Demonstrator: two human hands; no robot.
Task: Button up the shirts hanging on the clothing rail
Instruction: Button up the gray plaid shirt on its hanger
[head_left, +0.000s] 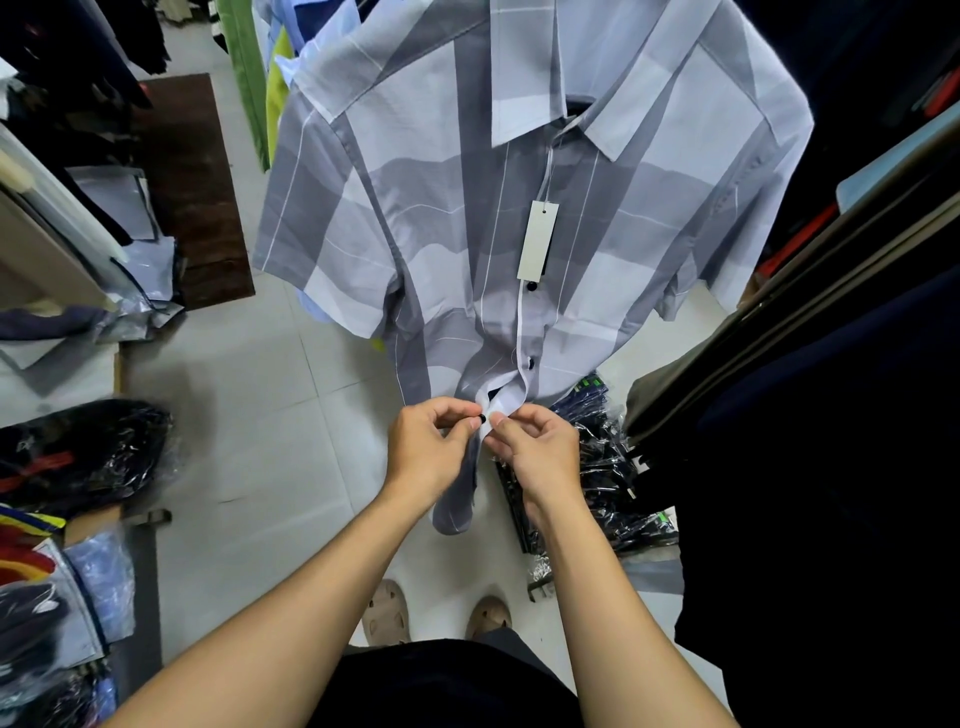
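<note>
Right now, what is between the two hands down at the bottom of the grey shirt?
In the head view, the shirt's white front edge and a small black button sit between the left hand and right hand, both pinching there.

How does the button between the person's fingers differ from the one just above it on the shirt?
The lower button is pinched between the left hand and right hand, with the shirt gaping there. The upper button is untouched, the fabric closed around it. Both are small and black.
</note>
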